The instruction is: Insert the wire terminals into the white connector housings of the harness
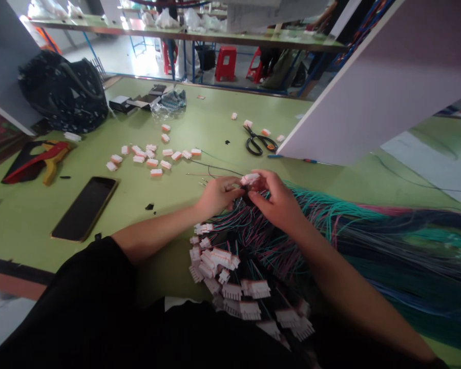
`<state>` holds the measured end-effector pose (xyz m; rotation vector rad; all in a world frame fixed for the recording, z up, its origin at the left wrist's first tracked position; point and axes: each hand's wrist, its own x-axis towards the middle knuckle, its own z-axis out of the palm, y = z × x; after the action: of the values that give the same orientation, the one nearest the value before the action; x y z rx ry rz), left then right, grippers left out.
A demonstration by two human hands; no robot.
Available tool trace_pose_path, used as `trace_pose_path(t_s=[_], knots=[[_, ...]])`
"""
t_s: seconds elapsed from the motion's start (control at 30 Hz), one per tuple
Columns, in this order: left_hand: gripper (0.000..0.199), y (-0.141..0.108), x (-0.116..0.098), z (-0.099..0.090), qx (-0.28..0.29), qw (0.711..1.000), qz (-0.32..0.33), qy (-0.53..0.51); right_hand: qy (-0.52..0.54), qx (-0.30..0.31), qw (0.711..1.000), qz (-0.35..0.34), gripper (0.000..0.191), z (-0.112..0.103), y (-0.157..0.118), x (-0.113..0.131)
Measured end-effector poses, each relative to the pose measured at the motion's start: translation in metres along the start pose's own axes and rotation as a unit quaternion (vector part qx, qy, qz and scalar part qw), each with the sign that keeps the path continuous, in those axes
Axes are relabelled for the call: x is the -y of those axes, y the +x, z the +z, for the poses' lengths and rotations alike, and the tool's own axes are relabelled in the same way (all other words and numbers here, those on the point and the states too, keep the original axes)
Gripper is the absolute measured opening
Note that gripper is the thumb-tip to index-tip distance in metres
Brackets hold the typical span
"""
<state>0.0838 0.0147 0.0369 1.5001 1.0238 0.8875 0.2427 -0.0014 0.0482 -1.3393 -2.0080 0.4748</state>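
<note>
In the head view, a small white plastic connector with a trace of orange [250, 178] was held up above the green tabletop [134, 197], near the middle of the scene. It was gripped between the thumb and fingers of the right hand [274, 200]. The left hand [221, 192] was placed just beside it, with thumb and fingers bent inward; whether they were closed on a wire could not be told.

Beneath and to the right of the hands, a thick bundle of thin teal, pink and dark wires [330, 207] was spread across the tabletop. Close to the body, a cluster of white multi-slot connectors [215, 261] was gathered at the near edge of the bundle. Farther left, loose white-and-orange connectors [152, 162] were scattered. A pair of black-handled scissors [254, 148] was laid beyond the hands, beside a tall white panel [369, 102]. A dark rectangular smartphone [85, 208] was set left of the left forearm, and a red-and-yellow hand tool [55, 152] was seen beyond it.
</note>
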Motion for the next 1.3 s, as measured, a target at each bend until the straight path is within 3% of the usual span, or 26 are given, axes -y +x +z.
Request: trace_pose_path(t_s=[0.17, 0.27, 0.4, 0.47, 0.6, 0.7, 0.83, 0.9, 0.97, 1.03, 1.13, 1.2, 1.27, 1.3], knots=[[0.005, 0.004, 0.003, 0.002, -0.011, 0.994, -0.051, -0.096, -0.034, 0.032, 0.999, 0.004, 0.047, 0.004, 0.0, -0.004], [0.01, 0.008, 0.005, 0.003, 0.015, 0.986, -0.091, -0.139, -0.156, 0.047, 0.986, 0.018, 0.042, 0.005, 0.001, 0.003], [0.019, 0.012, 0.005, -0.002, 0.079, 0.992, -0.079, -0.057, -0.295, 0.102, 0.95, -0.015, 0.036, 0.001, 0.003, 0.013], [0.02, 0.012, 0.005, -0.005, 0.061, 0.996, -0.059, 0.035, -0.311, 0.134, 0.941, -0.031, 0.038, -0.002, 0.006, 0.017], [0.01, 0.012, 0.009, -0.008, -0.033, 0.979, 0.03, 0.198, -0.368, 0.184, 0.911, -0.022, 0.035, -0.004, 0.016, 0.023], [0.01, 0.011, 0.012, -0.008, -0.061, 0.966, 0.094, 0.233, -0.408, 0.231, 0.883, -0.013, 0.037, -0.004, 0.031, 0.024], [0.016, 0.011, 0.012, -0.007, -0.074, 0.975, 0.052, 0.204, -0.38, 0.284, 0.88, 0.004, 0.037, -0.005, 0.046, 0.017], [0.022, 0.014, 0.015, -0.007, -0.068, 0.985, 0.011, 0.159, -0.382, 0.267, 0.885, -0.004, 0.035, -0.003, 0.044, 0.015], [0.024, 0.02, 0.02, -0.008, -0.055, 0.991, -0.025, 0.119, -0.415, 0.215, 0.882, -0.058, 0.033, 0.0, 0.032, 0.019], [0.024, 0.027, 0.025, -0.011, -0.061, 0.989, -0.053, 0.12, -0.424, 0.164, 0.873, -0.177, 0.032, 0.003, 0.015, 0.028], [0.028, 0.035, 0.03, -0.016, -0.091, 0.978, -0.077, 0.173, -0.331, 0.127, 0.863, -0.36, 0.03, 0.001, -0.005, 0.042], [0.021, 0.036, 0.028, -0.019, -0.085, 0.975, -0.07, 0.194, -0.295, 0.104, 0.881, -0.355, 0.031, -0.004, -0.006, 0.044], [0.008, 0.033, 0.023, -0.021, -0.064, 0.973, -0.063, 0.211, -0.278, 0.095, 0.922, -0.253, 0.03, -0.009, 0.0, 0.039], [0.014, 0.031, 0.02, -0.023, -0.048, 0.973, -0.062, 0.217, -0.269, 0.101, 0.934, -0.211, 0.03, -0.009, 0.003, 0.035]])
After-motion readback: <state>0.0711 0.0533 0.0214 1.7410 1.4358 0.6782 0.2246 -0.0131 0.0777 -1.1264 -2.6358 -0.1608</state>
